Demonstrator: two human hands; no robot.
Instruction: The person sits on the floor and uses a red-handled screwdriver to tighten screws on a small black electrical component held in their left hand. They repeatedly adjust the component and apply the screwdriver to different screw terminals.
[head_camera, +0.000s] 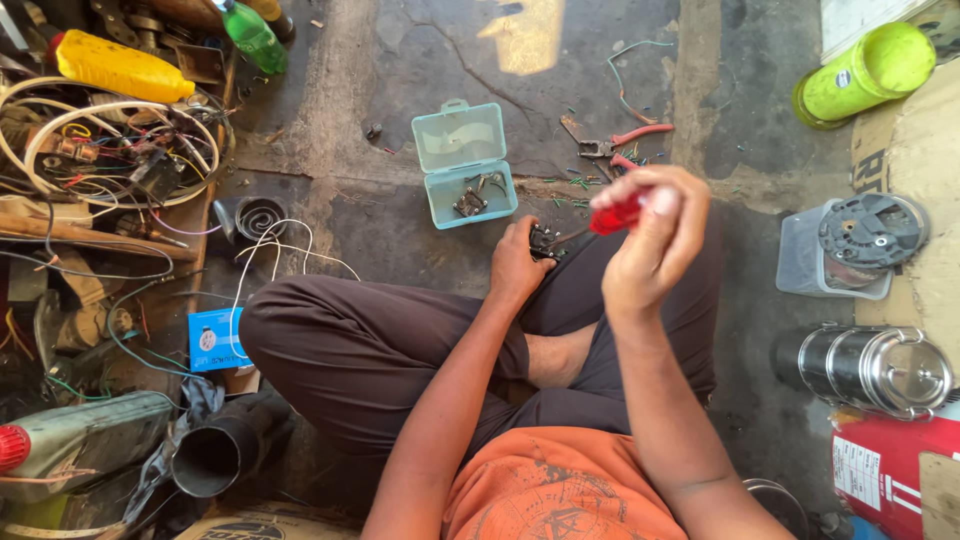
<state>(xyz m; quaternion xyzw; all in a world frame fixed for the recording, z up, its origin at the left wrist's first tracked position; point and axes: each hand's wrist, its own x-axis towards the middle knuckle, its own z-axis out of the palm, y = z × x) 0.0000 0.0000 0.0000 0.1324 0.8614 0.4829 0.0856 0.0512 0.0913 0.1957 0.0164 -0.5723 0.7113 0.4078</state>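
Slanting down-left, red-handled screwdriver (612, 216) in closed right hand (655, 240), tip at left hand's (515, 265) gripped black part (545, 242).

Open case (465, 165): on the floor (400, 60), just beyond my left hand (517, 265)
Pliers (615, 140): right of the case
Steel container (880, 368): floor's right edge
Wire coil (110, 140): floor's left edge

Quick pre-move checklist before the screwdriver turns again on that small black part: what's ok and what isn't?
1. Left hand grips the small black part: ok.
2. Right hand holds the red-handled screwdriver: ok.
3. Screwdriver tip seated in a screw: cannot tell, too small.
4. Open teal parts box close by on the floor: ok.
5. Red-handled pliers lying beyond the hands: ok.
6. Floor around the pliers free of wire offcuts: not ok.
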